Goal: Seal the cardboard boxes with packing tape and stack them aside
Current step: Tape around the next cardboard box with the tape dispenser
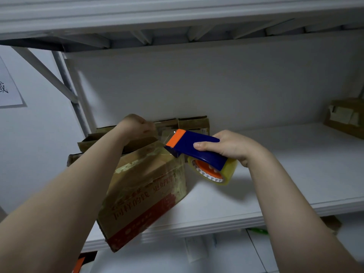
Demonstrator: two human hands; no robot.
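Note:
A brown cardboard box (pixel 143 192) with red print stands on the white shelf (pixel 285 174), its near corner jutting over the front edge. Its top flaps are partly up. My right hand (pixel 226 146) grips a blue and orange tape dispenser (pixel 195 146) with a roll of clear tape (pixel 214 172), held just right of the box top. A strip of clear tape (pixel 165 140) stretches from the dispenser toward my left hand (pixel 136 125), which pinches the tape's end above the box flaps.
A second cardboard box (pixel 346 119) sits at the far right of the same shelf. Another shelf runs overhead (pixel 177 14). A metal upright and brace (pixel 65 83) stand at the left. A lower shelf (pixel 197 253) holds white items and something orange.

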